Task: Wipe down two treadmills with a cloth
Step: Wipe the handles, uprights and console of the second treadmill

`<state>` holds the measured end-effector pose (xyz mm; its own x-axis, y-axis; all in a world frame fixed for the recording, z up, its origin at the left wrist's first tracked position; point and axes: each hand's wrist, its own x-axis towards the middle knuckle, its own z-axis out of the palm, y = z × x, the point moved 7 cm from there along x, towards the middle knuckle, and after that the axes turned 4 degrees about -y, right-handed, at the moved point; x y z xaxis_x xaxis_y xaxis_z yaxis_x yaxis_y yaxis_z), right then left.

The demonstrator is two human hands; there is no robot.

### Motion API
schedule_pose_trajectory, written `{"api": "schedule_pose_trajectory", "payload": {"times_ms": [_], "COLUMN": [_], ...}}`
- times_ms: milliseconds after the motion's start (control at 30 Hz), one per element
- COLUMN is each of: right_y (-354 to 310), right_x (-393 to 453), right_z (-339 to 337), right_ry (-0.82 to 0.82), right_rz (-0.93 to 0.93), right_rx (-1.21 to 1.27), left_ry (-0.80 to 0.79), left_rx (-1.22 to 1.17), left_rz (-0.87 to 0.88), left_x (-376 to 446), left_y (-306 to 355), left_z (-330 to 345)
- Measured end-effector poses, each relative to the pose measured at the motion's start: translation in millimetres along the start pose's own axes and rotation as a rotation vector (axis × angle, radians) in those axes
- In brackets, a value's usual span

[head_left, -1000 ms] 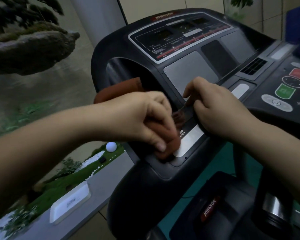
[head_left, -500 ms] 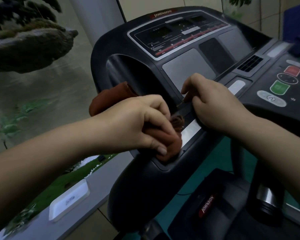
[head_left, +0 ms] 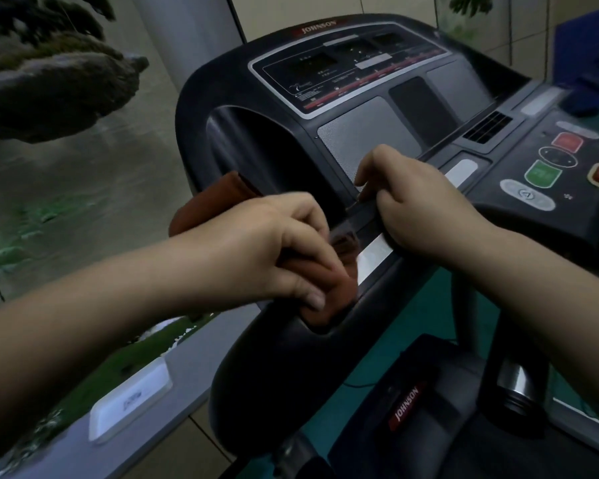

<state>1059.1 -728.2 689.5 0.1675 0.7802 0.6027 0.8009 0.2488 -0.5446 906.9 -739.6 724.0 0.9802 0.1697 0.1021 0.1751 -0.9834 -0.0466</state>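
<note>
A black treadmill console (head_left: 367,74) with a display panel and grey speaker grilles fills the middle of the view. My left hand (head_left: 274,250) grips a bunched rust-brown cloth (head_left: 329,288) and presses it onto the console's lower left ledge, beside a silver strip. Another part of the cloth sticks out behind my wrist. My right hand (head_left: 415,209) rests with curled fingers on the ledge's raised edge below the grille; what its fingertips hold is hidden.
Green, red and grey buttons (head_left: 543,174) sit on the console's right side. The treadmill's motor cover (head_left: 405,406) and an upright post (head_left: 516,395) lie below. A glass wall with a landscape display is on the left, and a white plaque (head_left: 128,399) lies on the sill.
The view has shifted slightly. My left hand has slid the cloth a little along the ledge; my right hand keeps its place on the raised edge.
</note>
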Motion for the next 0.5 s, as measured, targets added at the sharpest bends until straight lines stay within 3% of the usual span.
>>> {"api": "schedule_pose_trajectory", "payload": {"times_ms": [233, 367, 500], "right_y": [-1, -1, -1], "right_x": [-1, -1, -1], "right_z": [0, -1, 0], "right_ry": [-0.01, -0.013, -0.019], "right_rz": [0.008, 0.008, 0.007], "right_rx": [0.006, 0.005, 0.001], "left_ry": [0.273, 0.455, 0.449], "left_rx": [0.359, 0.363, 0.447], "left_rz": [-0.233, -0.429, -0.404], "left_x": [-5, -12, -10], "left_y": [-60, -94, -82], "left_z": [-39, -70, -55]}}
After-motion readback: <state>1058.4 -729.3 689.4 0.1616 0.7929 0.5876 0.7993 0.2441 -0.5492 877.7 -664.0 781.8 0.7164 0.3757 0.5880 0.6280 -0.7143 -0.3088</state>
